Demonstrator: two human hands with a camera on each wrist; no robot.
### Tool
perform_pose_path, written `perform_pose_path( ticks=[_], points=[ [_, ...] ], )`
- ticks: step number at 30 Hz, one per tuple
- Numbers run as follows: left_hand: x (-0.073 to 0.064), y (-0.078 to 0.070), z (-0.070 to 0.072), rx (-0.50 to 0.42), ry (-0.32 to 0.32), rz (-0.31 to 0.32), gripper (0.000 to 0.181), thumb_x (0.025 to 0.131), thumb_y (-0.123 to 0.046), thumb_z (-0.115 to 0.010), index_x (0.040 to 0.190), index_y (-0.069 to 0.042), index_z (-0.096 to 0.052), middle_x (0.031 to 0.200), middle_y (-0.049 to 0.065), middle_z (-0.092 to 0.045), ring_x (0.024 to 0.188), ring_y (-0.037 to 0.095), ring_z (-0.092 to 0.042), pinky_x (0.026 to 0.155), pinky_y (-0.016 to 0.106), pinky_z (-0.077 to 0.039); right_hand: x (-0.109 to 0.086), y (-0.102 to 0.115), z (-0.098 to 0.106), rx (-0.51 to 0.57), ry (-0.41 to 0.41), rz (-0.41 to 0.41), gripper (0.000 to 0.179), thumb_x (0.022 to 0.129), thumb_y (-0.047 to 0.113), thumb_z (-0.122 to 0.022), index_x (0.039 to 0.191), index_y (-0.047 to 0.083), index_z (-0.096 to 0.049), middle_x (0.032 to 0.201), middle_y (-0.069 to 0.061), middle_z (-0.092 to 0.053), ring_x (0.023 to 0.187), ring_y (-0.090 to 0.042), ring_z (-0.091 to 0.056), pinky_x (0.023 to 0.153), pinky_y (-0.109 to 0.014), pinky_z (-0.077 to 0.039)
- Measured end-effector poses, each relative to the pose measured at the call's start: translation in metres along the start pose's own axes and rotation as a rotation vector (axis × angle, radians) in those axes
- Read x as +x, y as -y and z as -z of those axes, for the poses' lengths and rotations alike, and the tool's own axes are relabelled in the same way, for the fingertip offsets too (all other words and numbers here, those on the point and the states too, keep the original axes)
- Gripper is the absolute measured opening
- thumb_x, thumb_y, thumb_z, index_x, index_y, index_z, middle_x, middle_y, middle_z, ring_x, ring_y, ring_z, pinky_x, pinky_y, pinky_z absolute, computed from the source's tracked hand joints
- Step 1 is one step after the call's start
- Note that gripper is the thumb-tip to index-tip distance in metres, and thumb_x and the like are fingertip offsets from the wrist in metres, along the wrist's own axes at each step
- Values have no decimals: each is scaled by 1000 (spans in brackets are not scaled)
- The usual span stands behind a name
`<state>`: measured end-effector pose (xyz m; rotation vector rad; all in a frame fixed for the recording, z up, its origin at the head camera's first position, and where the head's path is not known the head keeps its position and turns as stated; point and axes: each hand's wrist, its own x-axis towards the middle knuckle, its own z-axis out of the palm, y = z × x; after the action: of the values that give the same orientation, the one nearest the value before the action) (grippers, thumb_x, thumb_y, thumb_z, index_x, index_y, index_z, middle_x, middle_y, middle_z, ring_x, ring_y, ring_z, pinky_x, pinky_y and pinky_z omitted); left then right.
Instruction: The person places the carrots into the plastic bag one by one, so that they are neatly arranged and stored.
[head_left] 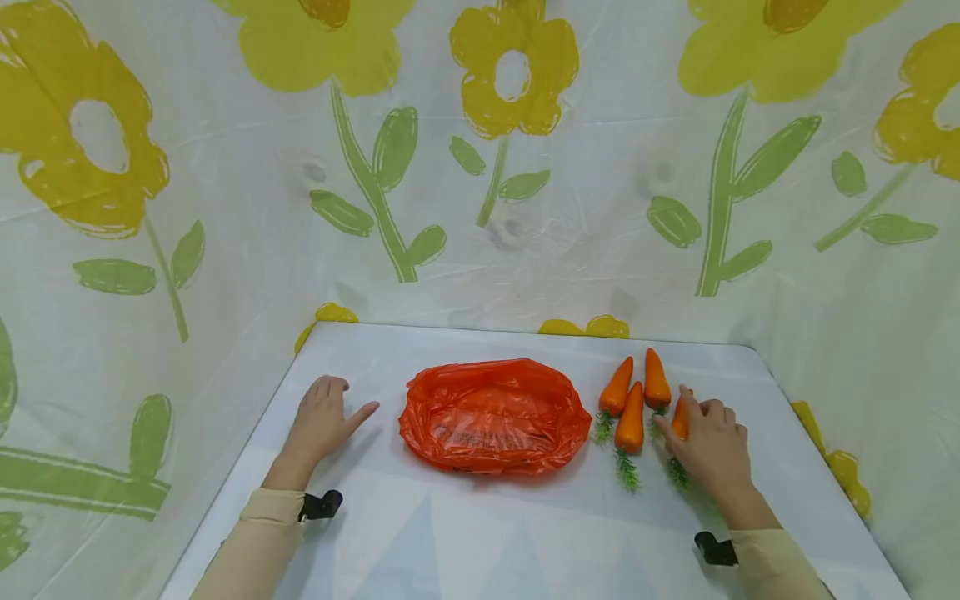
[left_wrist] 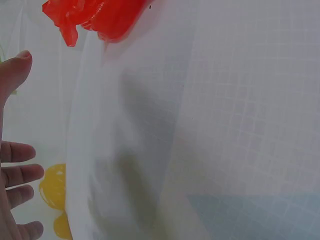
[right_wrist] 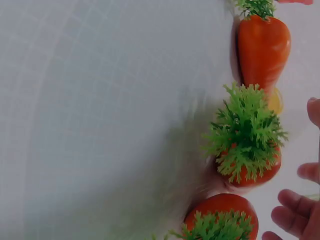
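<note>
An orange toy carrot with a green leafy top lies partly hidden under my right hand. That hand reaches over it with thumb and fingers spread apart; in the right wrist view its fingers hover beside the carrots. Three more carrots lie just left: one in front, one behind it to the left and one at the back. My left hand is held above the table at the left, thumb out and holding nothing. Between the hands sits a red plastic bag, its mouth spread wide.
The white table has pale blue triangles near its front. A flower-printed curtain hangs around the back and sides. Black wrist mounts are worn on both sleeves.
</note>
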<state>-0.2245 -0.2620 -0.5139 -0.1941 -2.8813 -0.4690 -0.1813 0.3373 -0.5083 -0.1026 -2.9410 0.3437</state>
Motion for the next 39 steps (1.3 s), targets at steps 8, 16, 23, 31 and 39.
perform_pose_path(
  ticks=[8, 16, 23, 31, 39],
  points=[
    [2, -11, 1, -126, 73, -17, 78, 91, -59, -68, 126, 8, -48, 130, 27, -49, 121, 43, -46, 106, 59, -42, -6, -14, 4, 48, 34, -14, 85, 100, 62, -49, 152, -5, -37, 116, -38, -46, 102, -51, -44, 78, -64, -43],
    [2, -24, 2, -214, 139, -24, 86, 88, -58, -73, 141, 2, -42, 146, 26, -44, 135, 42, -42, 109, 60, -42, -9, -20, 5, 106, 43, -43, 85, 99, 61, -52, 154, -3, -36, 116, -37, -45, 99, -50, -46, 75, -61, -44],
    [2, -31, 1, -233, 172, -37, 99, 85, -61, -74, 155, -5, -33, 155, 22, -37, 143, 41, -36, 110, 62, -40, -11, -27, 9, 168, 83, -76, 84, 100, 61, -50, 151, -5, -36, 120, -40, -41, 101, -52, -46, 77, -64, -47],
    [0, -36, 0, -258, 193, -90, 105, 82, -64, -75, 161, -15, -27, 160, 20, -31, 145, 43, -33, 108, 66, -39, -10, -38, 9, 219, 130, -196, 86, 97, 65, -52, 149, -2, -39, 119, -35, -37, 100, -46, -43, 76, -56, -51],
    [1, -42, -3, -284, 206, -104, 104, 80, -64, -77, 161, -21, -29, 162, 17, -30, 145, 42, -35, 105, 67, -42, -11, -52, 3, 332, 161, -242, 82, 100, 61, -51, 148, -5, -40, 117, -31, -40, 100, -40, -42, 69, -38, -44]
  ],
)
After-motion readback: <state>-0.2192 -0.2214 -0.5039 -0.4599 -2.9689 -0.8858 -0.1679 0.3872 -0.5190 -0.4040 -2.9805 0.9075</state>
